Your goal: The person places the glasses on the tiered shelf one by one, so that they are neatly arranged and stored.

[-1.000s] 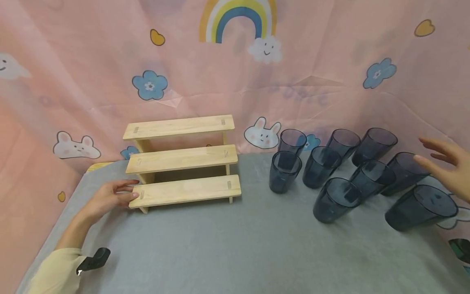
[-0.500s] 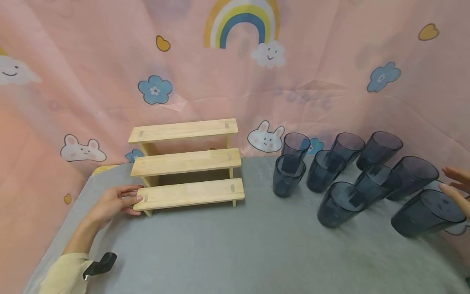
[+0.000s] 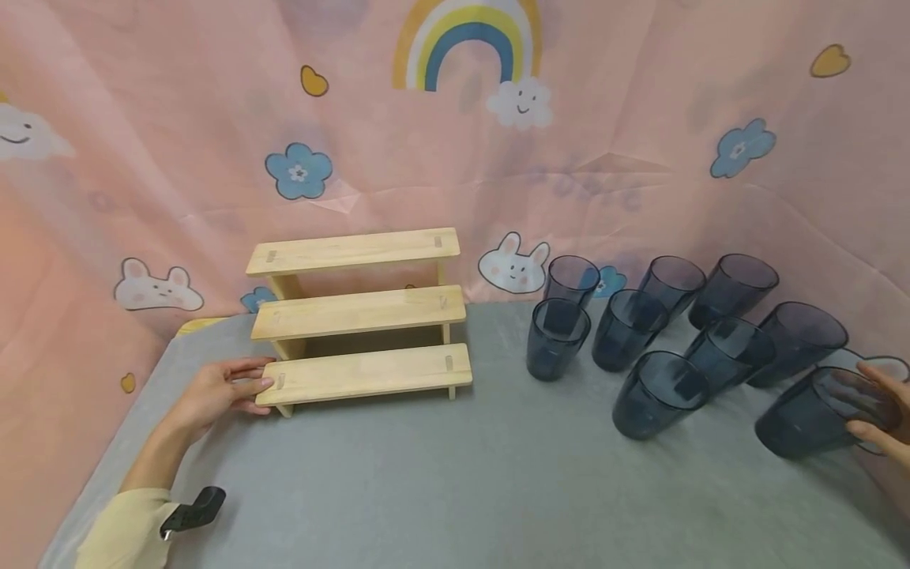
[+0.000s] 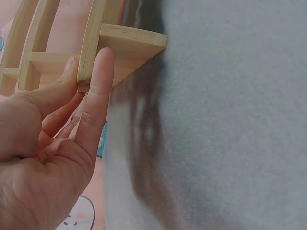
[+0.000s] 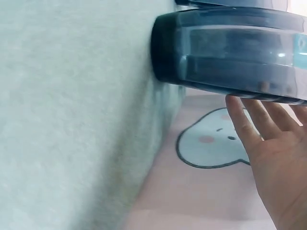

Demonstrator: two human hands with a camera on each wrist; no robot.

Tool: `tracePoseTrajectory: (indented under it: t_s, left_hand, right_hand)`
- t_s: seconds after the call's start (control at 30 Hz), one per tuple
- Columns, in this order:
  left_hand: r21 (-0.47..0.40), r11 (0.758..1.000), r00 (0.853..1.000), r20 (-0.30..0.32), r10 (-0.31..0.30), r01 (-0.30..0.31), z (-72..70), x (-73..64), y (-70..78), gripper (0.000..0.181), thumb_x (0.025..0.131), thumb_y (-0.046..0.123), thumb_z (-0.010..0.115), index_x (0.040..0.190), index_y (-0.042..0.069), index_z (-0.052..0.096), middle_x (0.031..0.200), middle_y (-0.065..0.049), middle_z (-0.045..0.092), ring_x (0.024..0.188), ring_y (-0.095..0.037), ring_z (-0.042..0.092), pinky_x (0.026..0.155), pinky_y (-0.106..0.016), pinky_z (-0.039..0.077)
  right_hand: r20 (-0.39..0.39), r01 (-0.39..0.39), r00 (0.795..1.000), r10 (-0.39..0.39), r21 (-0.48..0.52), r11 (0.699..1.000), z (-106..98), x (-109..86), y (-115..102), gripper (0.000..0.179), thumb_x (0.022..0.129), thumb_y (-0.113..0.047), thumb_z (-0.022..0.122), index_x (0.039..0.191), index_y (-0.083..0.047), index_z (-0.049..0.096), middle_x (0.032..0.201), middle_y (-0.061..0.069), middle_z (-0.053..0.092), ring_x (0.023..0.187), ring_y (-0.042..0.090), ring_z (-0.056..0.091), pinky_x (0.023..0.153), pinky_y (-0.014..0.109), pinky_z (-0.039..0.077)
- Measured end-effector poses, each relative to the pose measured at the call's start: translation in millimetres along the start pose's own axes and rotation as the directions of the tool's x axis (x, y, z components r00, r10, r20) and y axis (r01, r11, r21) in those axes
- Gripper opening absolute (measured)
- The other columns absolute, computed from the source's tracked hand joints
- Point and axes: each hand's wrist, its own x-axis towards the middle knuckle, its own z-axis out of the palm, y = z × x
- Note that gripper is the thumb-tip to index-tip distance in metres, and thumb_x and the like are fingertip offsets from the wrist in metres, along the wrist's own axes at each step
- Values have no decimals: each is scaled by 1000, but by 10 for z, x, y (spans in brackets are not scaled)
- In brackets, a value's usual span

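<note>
At the left end of a three-step wooden display shelf (image 3: 366,375), my left hand (image 3: 213,399) pinches the lowest board. In the left wrist view, the thumb (image 4: 60,88) lies on one face of that board and a finger (image 4: 98,91) on the other. Over at the right edge of the head view, my right hand (image 3: 892,415) is at the rim end of the nearest dark blue tumbler (image 3: 796,419), thumb in front and a finger behind. The right wrist view shows its fingers (image 5: 244,120) nearly straight, tips at the side of the tumbler (image 5: 230,52); its thumb is out of sight there.
Several more see-through dark tumblers stand upright in a cluster, among them a front one (image 3: 657,399) and a left one (image 3: 557,340). A grey cloth (image 3: 455,490) covers the table. Pink printed fabric (image 3: 590,103) hangs behind and at both sides.
My right hand has come down to the rim of the nearest tumbler from above and behind it. The left hand has stayed on the shelf end; the head view has shifted slightly.
</note>
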Motion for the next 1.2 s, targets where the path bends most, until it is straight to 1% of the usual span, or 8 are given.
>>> tracePoseTrajectory:
  t_s: [0.13,0.23,0.33,0.47,0.6,0.87,1.03,1.2]
  left_hand:
    - [-1,1000,1000,1,-15,15,8,7,4,56,98,10,60,144,-12,36,131,-33,42,83,-18,69,75,-42,59]
    - [-6,1000,1000,4,-15,15,10,8,4,56,98,10,60,144,-12,36,128,-31,45,84,-17,69,75,-42,59]
    - [-15,1000,1000,7,-9,9,5,14,1,56,99,10,60,144,-13,36,125,-28,49,84,-16,69,75,-42,59]
    - [-22,1000,1000,4,-6,6,-8,25,-3,57,98,12,61,144,-13,36,122,-24,53,85,-16,69,75,-42,59]
    - [-27,999,1000,-6,-19,19,-21,25,-12,58,98,13,62,144,-12,37,120,-20,55,86,-15,68,76,-42,59]
    - [-27,999,1000,-8,-21,21,-12,19,-34,59,98,14,62,144,-12,37,121,-19,57,86,-17,70,76,-41,59]
    - [-41,999,1000,-8,-14,14,1,27,-50,59,98,14,62,144,-12,36,120,-18,58,85,-15,69,75,-41,59]
    - [-47,999,1000,-7,-19,19,-1,17,-53,60,98,15,62,144,-13,36,118,-14,59,86,-15,69,75,-40,59]
  right_hand:
    - [-34,-92,995,91,-58,994,85,-78,-119,83,86,28,51,156,-5,21,147,-17,39,120,-13,43,95,3,32]
    - [-85,-151,985,147,-47,987,138,-117,-158,88,81,29,55,155,-7,25,144,-17,42,118,-14,44,94,3,33]
    - [-133,-185,972,192,62,981,177,-149,-142,91,76,33,56,153,-7,29,138,-15,48,114,-12,49,90,2,38]
    - [-164,-230,954,249,126,965,193,-170,-109,91,74,35,57,152,-7,32,132,-12,51,111,-9,53,87,3,42]
    - [-193,-281,940,280,22,959,206,-151,-91,91,76,30,60,152,-11,32,131,-15,49,109,-11,51,85,1,41]
    - [-205,-302,937,284,-60,952,182,-145,-47,92,77,24,66,153,-14,31,135,-17,48,109,-15,47,84,-1,38]
    - [-183,-332,935,304,-152,931,115,-130,-11,90,83,12,69,155,-19,26,144,-16,42,108,-19,42,84,-2,35]
    - [-113,-345,938,328,-211,915,65,-21,-170,87,90,3,66,158,-21,16,148,-21,32,114,-21,36,86,-4,28]
